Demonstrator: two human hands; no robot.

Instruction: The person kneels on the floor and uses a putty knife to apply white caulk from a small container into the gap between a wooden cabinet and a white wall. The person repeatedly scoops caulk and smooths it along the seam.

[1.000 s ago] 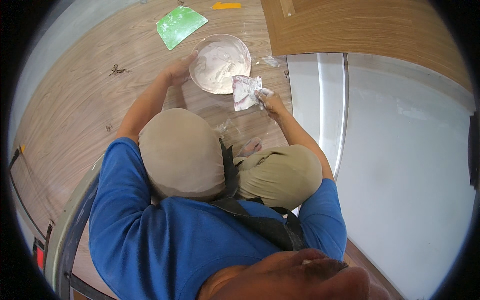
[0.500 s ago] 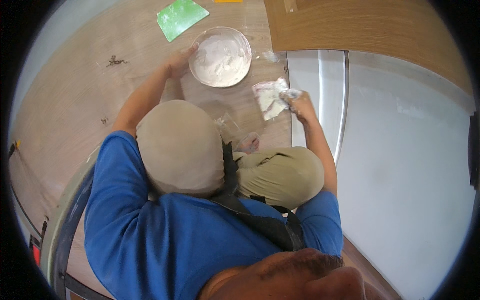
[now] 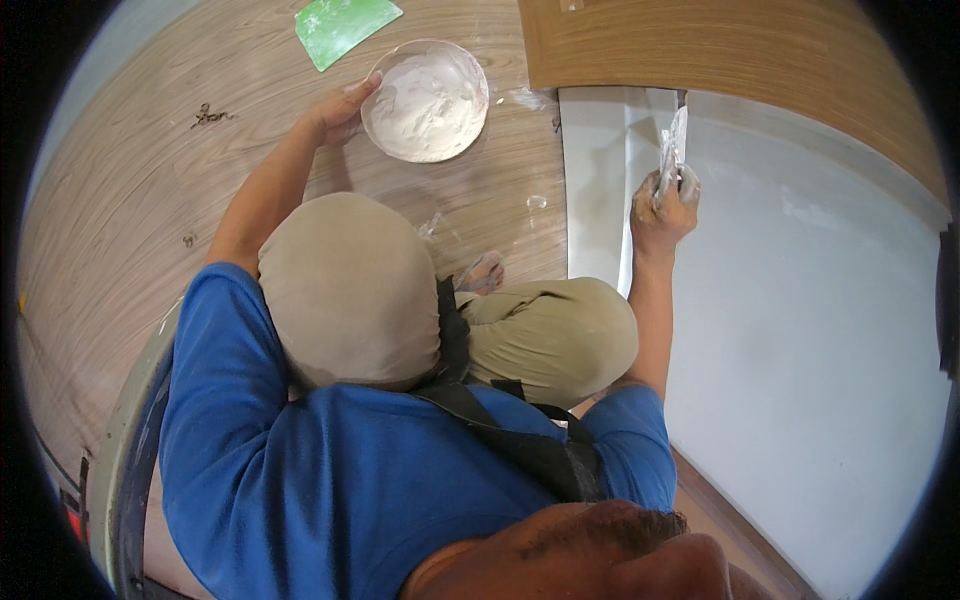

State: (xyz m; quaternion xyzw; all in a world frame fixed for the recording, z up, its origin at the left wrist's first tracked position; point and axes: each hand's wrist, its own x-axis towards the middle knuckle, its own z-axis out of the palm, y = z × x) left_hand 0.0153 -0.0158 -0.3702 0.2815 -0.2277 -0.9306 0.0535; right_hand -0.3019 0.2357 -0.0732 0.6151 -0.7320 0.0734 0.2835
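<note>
My left hand (image 3: 345, 108) grips the left side of a round bowl (image 3: 484, 105), thumb on its rim. White powdery paste (image 3: 435, 108) lies in the bowl, heaped toward its right side. My right hand (image 3: 667, 208) is closed round a flat putty spreader (image 3: 675, 140) smeared with the same paste. The spreader is seen nearly edge-on, its far end by the ridge of the white frame (image 3: 595, 170), close under the brown wooden panel (image 3: 690, 45). Whether its blade touches the surface I cannot tell.
A green flat plastic spreader (image 3: 345, 30) with white smears lies on the wood-grain floor (image 3: 250, 160) beyond the bowl. To my right is a large white panel (image 3: 800, 300). A curved metal frame (image 3: 135, 440) stands at my left. My knees and sandalled foot (image 3: 486, 272) are between my arms.
My right hand has moved right and away from me with the spreader, from over the floor to the white frame, turning the spreader edge-on. My left hand still grips the bowl.
</note>
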